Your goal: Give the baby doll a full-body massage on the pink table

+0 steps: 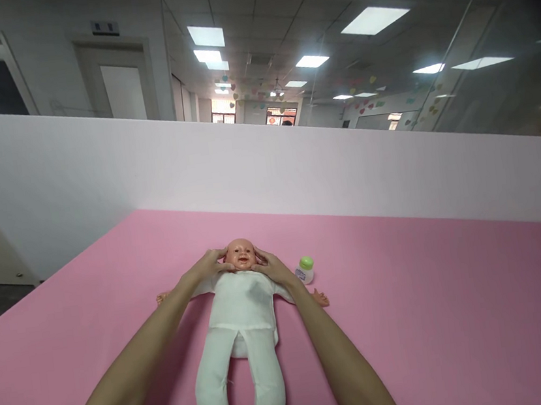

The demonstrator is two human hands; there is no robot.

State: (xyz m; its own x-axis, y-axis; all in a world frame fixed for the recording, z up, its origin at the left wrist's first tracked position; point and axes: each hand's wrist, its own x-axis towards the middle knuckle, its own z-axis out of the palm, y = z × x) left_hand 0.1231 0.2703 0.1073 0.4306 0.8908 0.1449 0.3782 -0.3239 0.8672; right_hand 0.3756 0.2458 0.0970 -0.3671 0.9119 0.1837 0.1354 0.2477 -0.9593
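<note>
A baby doll (243, 304) in a white top and white trousers lies on its back on the pink table (413, 316), its head toward the far side and its arms spread. My left hand (211, 263) rests against the left side of the doll's head, thumb near the chin. On the other side of the head, my right hand (271, 267) does the same. Both hands cup the head between them. A small clear bottle (305, 270) with a green lid stands just right of my right hand.
A low white partition (266, 170) runs along the table's far edge and up its left side. Behind it are a glass pane, two doors at the left, and lit ceiling panels.
</note>
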